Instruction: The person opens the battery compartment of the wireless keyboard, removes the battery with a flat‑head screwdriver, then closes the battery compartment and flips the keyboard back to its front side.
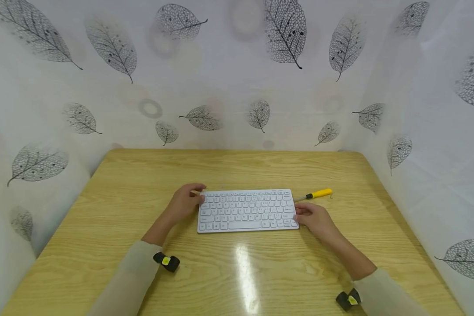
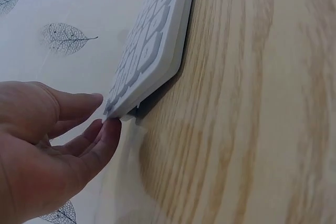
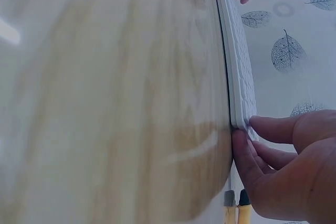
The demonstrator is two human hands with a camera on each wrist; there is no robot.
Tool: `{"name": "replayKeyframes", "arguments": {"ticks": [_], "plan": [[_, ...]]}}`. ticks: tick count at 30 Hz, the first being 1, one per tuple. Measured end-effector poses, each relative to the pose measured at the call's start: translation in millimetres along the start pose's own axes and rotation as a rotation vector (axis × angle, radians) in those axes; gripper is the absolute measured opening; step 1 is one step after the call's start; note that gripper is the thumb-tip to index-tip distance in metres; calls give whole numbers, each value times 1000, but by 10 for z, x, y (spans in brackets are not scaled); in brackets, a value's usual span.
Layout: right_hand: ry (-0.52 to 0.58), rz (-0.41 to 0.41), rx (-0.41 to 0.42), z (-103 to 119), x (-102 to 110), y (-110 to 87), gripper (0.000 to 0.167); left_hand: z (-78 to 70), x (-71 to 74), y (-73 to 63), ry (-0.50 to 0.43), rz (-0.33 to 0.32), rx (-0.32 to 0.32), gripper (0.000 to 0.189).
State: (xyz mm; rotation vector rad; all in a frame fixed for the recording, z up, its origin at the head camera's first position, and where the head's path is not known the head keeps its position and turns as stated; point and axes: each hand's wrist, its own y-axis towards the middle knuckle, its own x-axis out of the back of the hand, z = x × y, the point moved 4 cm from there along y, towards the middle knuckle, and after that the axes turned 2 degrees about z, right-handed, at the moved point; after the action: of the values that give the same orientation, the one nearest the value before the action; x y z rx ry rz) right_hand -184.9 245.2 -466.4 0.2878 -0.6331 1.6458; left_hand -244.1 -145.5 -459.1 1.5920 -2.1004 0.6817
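Tabletop (image 1: 209,281): bright; you have a long white glare streak (image 1: 245,276) near front centre.
Keyboard (image 1: 246,210): evenly lit; your left-wrist view catches dark shadow underneath.
Leaf-print backdrop (image 1: 221,83): diffuse light, bluish and dimmer in your wrist views.
Wood grain (image 3: 94,87), right wrist: you get soft blur, glare at left edge.

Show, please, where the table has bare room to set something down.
The table has bare wood behind the keyboard, up to the leaf-patterned cloth, and in front of it, between the sleeves. It is crowded at the keyboard's ends: the left hand grips one, the right hand the other, with the yellow-handled tool close by.
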Motion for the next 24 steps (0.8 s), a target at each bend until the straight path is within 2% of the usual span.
{"name": "replayKeyframes", "arguments": {"ticks": [7, 17, 24], "plan": [[-42, -16, 5, -18, -3, 2, 49, 59, 22, 69, -14, 5, -14, 33], [-75, -21, 18, -15, -2, -60, 46, 119, 10, 99, -64, 35, 60, 33], [-83, -22, 37, 5, -26, -82, 45, 116, 13, 76, -118, 17, 70, 30]]}}
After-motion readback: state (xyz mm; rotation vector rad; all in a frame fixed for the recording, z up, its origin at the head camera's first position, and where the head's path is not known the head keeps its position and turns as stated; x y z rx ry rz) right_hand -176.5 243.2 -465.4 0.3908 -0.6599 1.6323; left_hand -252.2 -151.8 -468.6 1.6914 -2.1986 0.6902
